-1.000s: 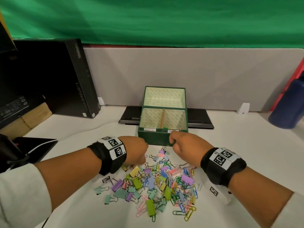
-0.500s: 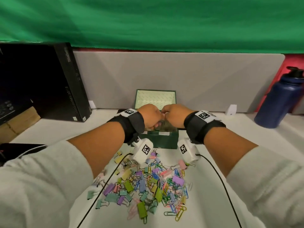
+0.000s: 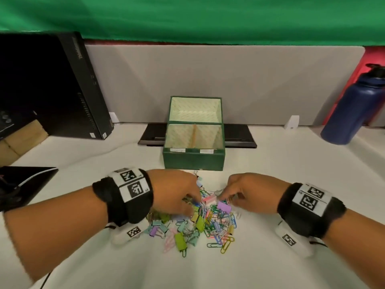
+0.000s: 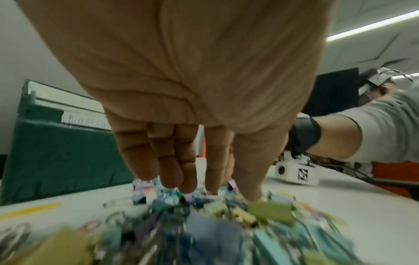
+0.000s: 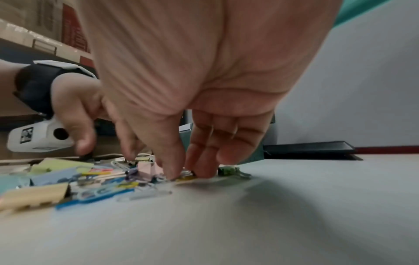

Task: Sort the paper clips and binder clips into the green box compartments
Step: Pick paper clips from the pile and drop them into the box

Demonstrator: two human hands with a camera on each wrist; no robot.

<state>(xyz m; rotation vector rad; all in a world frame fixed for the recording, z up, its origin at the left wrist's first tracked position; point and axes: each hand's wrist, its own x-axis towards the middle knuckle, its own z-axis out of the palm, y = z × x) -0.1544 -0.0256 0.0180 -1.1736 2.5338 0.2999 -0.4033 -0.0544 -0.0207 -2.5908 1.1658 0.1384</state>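
Both hands, left hand (image 3: 175, 192) and right hand (image 3: 253, 192), dig fingers into the heap of coloured clips (image 3: 200, 224), pinching; what each grasps, I cannot tell. Next: carry to the green cardboard box (image 3: 193, 161).

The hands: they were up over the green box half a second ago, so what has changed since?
Both hands came back down from the green box to the pile of clips. The left hand and right hand now reach fingertips into it; whether either grips a clip is unclear. Box and pile stayed put.
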